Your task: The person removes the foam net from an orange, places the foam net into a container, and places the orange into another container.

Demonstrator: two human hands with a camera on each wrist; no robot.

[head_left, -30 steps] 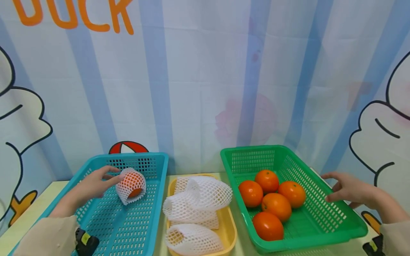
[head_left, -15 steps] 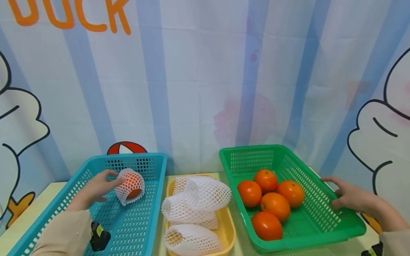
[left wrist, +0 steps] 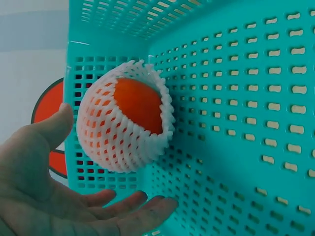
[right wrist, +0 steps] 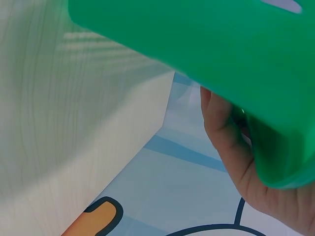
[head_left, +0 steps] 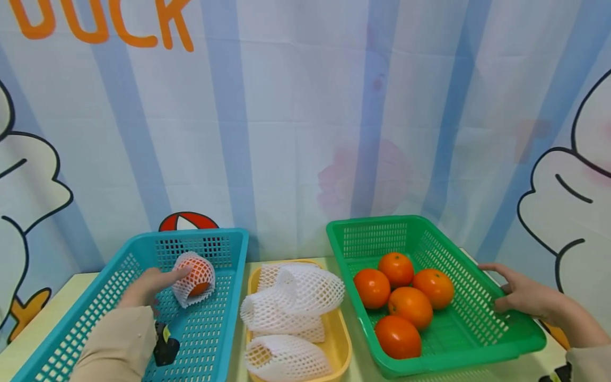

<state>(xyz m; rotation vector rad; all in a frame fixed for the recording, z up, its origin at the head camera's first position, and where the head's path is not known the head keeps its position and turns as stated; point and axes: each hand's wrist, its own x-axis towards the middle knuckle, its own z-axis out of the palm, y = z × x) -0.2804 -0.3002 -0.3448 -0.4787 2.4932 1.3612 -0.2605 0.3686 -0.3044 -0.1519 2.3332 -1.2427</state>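
Observation:
An orange (head_left: 201, 271) in a white foam net sleeve (left wrist: 106, 128) lies near the far end of the blue plastic basket (head_left: 200, 334). Part of its bare skin shows at the sleeve's mouth. Beside it is my left hand (head_left: 145, 286), thumb and fingers spread to either side of the fruit in the left wrist view. My right hand (head_left: 530, 294) grips the right rim of the green basket (head_left: 477, 313), thumb inside and fingers (right wrist: 219, 128) under the rim outside. Several bare oranges (head_left: 410, 307) sit together in that basket.
Between the two baskets stands a yellow tray (head_left: 342, 345) holding several white foam net sleeves (head_left: 305, 292). Everything rests on a pale wood table (head_left: 83, 278). Behind it hangs a striped blue cloth (head_left: 296, 159) with cartoon duck prints.
My left hand has moved right and closer in around the netted orange. My right hand has come from beside the green basket's rim to gripping it.

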